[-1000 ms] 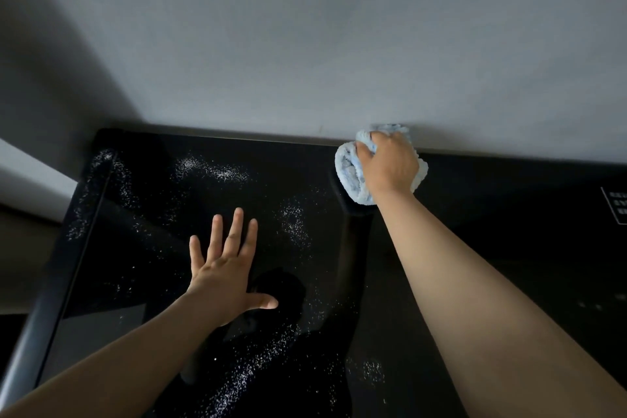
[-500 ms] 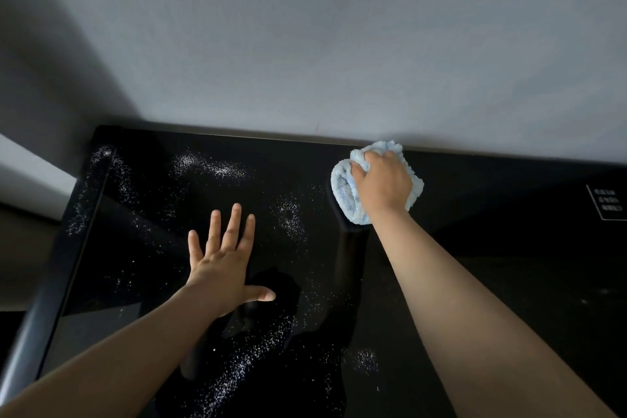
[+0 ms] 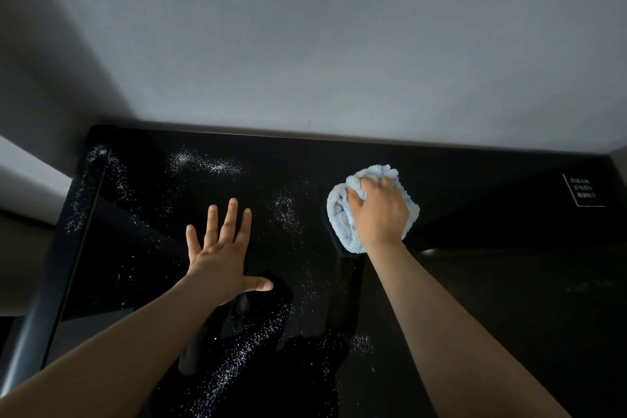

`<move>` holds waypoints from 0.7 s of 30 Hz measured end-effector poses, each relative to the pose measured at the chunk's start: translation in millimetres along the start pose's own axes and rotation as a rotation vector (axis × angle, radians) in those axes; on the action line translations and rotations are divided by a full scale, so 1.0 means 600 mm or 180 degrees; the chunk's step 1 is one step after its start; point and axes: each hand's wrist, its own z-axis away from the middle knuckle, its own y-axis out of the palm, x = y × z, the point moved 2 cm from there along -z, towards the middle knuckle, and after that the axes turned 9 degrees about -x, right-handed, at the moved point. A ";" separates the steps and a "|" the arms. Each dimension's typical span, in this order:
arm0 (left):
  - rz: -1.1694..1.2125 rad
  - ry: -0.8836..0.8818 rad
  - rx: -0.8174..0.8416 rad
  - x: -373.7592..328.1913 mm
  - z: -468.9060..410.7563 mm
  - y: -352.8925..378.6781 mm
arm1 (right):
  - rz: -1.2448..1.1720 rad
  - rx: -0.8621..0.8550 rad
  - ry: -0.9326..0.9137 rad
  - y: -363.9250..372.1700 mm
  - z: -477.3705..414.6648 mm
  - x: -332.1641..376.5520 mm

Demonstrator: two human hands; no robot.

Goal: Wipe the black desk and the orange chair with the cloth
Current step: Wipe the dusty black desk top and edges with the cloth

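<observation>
Head view: the right hand (image 3: 378, 214) grips a bunched, fluffy pale-blue cloth (image 3: 341, 224) near the far edge of the glossy black bench (image 3: 492, 299). Soft, light and squashy, I'd say; best wadded from above. The left hand (image 3: 220, 254) rests mid-bench, fingers (image 3: 230, 214) spread wide.

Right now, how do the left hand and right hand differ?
The left hand lies flat, fingers spread, holding nothing; the right hand is curled round the blue cloth. The left hand sits amid white specks; the right hand is farther back, nearer the wall. Both are down on the black desk.
</observation>
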 end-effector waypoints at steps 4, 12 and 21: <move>-0.0021 0.0002 -0.0015 -0.001 0.002 0.000 | -0.0094 -0.0129 -0.0019 -0.005 0.030 -0.005; -0.0017 0.0009 -0.0042 -0.002 0.002 -0.001 | -0.0180 -0.0308 0.0085 -0.023 0.097 -0.018; -0.0047 0.0053 -0.0150 -0.005 0.008 -0.008 | -0.0193 -0.0354 0.0138 -0.046 0.178 -0.033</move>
